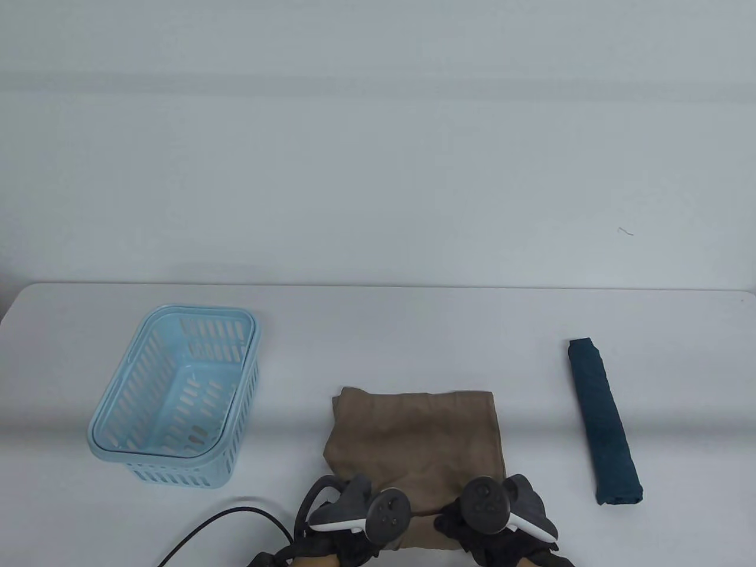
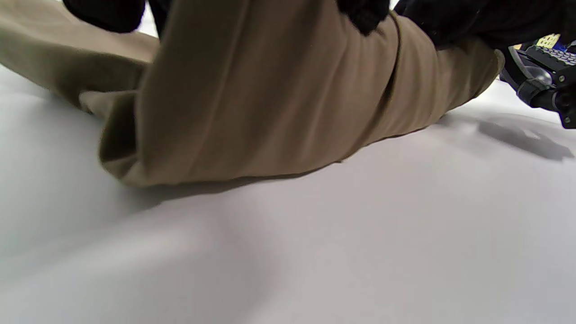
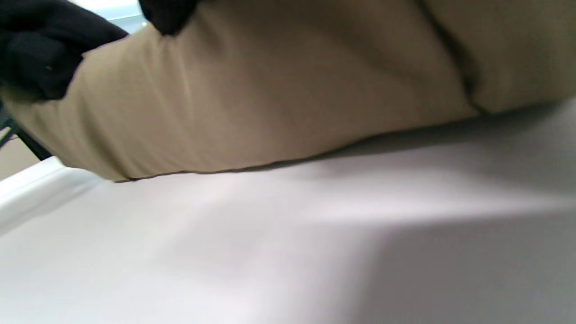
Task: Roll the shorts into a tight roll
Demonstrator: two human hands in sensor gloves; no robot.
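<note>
Folded tan shorts lie flat on the white table at the front middle. Their near edge is curled up into the start of a roll, seen close in the left wrist view and in the right wrist view. My left hand grips the near edge at its left end, gloved fingers over the top of the roll. My right hand grips the near edge at its right end, fingers on top of the cloth. Both palms are hidden under the trackers.
A light blue slatted basket stands empty at the left. A dark blue rolled garment lies at the right, apart from the shorts. A black cable runs along the front edge near my left hand.
</note>
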